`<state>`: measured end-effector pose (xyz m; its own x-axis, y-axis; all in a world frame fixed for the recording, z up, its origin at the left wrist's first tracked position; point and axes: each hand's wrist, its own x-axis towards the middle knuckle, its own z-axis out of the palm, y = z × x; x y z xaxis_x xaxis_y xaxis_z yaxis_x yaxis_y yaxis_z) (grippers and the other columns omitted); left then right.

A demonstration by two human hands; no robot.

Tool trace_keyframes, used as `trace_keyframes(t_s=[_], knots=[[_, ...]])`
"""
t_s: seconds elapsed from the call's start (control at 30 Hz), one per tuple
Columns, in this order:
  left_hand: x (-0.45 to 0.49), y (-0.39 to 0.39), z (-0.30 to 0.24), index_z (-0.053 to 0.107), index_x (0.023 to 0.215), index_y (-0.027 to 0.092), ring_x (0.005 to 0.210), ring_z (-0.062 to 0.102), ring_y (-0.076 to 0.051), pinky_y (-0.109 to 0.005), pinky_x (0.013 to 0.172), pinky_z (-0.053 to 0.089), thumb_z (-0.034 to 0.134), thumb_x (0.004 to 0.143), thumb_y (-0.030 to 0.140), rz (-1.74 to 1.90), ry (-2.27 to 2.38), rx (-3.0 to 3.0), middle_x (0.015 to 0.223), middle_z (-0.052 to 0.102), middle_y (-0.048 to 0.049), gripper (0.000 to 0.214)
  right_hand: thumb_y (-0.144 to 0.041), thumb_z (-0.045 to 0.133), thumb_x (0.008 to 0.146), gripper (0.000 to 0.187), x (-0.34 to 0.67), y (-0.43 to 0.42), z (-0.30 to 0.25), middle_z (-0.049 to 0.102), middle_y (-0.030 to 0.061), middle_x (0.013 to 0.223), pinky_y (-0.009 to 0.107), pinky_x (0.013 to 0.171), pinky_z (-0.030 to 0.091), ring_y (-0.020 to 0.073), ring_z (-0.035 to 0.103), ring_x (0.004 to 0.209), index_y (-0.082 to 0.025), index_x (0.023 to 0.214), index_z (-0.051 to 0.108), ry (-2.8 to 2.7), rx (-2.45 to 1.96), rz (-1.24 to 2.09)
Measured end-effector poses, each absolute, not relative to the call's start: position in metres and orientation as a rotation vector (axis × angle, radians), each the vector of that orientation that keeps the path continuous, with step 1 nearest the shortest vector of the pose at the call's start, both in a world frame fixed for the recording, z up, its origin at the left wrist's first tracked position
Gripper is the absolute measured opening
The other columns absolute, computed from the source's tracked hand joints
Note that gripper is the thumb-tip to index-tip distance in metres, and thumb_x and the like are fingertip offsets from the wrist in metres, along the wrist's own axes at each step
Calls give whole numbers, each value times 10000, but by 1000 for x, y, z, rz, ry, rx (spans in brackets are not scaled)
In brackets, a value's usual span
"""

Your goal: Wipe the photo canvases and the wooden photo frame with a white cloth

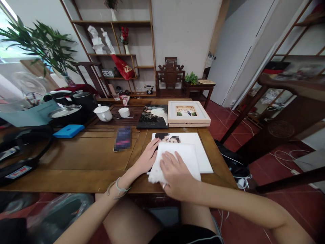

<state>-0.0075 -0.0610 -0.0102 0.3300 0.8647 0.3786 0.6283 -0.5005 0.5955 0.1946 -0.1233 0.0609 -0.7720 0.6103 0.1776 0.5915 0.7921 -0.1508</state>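
Photo (203,157): white, showing two people, face up, flat on the table (83,152), partly covered
Cloth (190,156): white, spread over the photo, overlapping its near edge

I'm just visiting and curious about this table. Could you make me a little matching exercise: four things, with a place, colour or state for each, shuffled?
Things:
1. White cloth
2. Pale-framed picture
3. Cup
4. Flat case on the table's left side

Descriptions:
A. White, with its lid on
B. Bright blue
C. Under the person's right hand
D. Just right of the dark picture, near the table's far edge

Right pairs: 1-C, 2-D, 3-A, 4-B
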Motion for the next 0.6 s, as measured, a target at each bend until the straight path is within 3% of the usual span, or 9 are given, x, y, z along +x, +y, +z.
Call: trace_keyframes(t_s=[0.13,0.3,0.47,0.6], knots=[[-8,-61,-12,345,1448,193,1429,254,-244,-502,1179,207,328,960,244,967,1320,2259,1528,310,-124,491,-366,545,810,551,204,-139,59,478,228,1375,528,1120,193,353,339,1325,-44,1257,530,-2792,-795,257],[-6,-63,-10,369,1430,193,1425,263,-233,-487,1184,201,334,968,276,957,1349,2267,1519,328,-119,471,-280,528,827,494,215,-90,62,521,196,1348,445,1099,250,292,408,1293,-71,1275,528,-2651,-951,354],[-4,-63,-8,380,1419,143,1427,258,-233,-470,1188,197,317,971,278,927,1383,2286,1515,325,-145,472,-223,486,865,219,208,-25,79,663,150,1095,372,936,397,267,559,1080,-128,968,653,-2503,-1032,579],[-4,-63,-7,387,1420,154,1424,263,-245,-479,1185,200,315,970,282,919,1418,2265,1517,329,-134,473,-243,484,881,185,189,0,92,692,86,888,314,787,447,219,608,837,-158,785,618,-2418,-1011,816]])
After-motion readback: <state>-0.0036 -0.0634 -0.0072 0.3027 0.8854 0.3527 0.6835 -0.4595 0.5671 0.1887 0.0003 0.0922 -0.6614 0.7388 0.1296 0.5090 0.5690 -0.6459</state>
